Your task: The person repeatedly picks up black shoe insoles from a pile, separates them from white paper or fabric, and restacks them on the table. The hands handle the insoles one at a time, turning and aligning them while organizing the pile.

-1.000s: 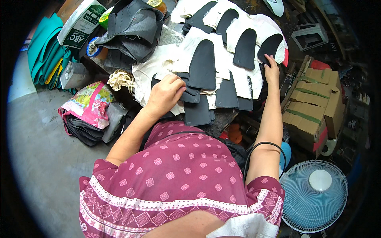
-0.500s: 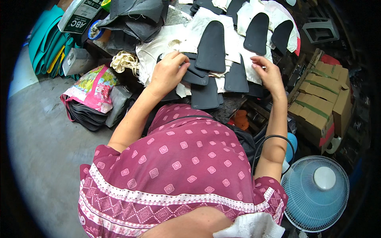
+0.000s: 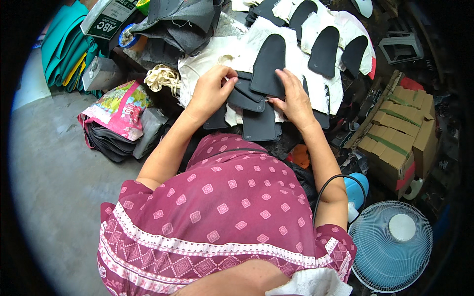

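Observation:
A black insole-shaped piece, rounded at its far end, lies on top of several others over white cloth scraps. My right hand is at its right edge, thumb and fingers apart, fingertips touching it. To the left, my left hand has its fingers curled, thumb and forefinger close together beside the lower black pieces; whatever it pinches is hidden. Another black piece hangs toward me at the near edge. More black pieces rest on cloth to the right.
Left of the cloth sit a bundle of cream cord and dark grey fabric. A pink patterned bag lies over black sheets on the floor. Cardboard boxes and a blue fan stand at the right.
My right hand has moved left from beside the right-hand pieces to the top black piece's edge. My left hand keeps its curled pose; the whole view has shifted slightly.

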A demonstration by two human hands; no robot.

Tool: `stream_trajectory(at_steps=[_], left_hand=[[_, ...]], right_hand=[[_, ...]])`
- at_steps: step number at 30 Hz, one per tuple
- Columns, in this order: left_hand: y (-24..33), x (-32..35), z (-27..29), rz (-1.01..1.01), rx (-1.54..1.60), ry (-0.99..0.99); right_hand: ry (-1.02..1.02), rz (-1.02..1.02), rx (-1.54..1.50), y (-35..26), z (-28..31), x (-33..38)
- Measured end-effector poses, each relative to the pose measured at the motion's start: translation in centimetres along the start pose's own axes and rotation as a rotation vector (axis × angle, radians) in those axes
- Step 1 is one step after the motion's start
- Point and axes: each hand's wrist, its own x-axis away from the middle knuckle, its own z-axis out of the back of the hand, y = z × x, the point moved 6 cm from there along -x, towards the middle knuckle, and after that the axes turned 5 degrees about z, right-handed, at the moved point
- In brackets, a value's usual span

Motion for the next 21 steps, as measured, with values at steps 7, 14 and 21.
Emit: stream_trajectory(at_steps=[7,14,21], left_hand=[[-0.5,1.0,-3.7,0.301,0.244,-0.353],[2.0,0.3,-6.6,0.587,1.333,-0.598],[1.9,-0.6,-5.9,0.618,1.225,-0.467]], right_hand=[[0.024,-0.021,-0.095,0.1,1.7,-0.6],[0.142,0.275,-0.139,-3.1,5.2,-0.2],[0.569,-0.294,-0.032,12.8,10.3,0.4]])
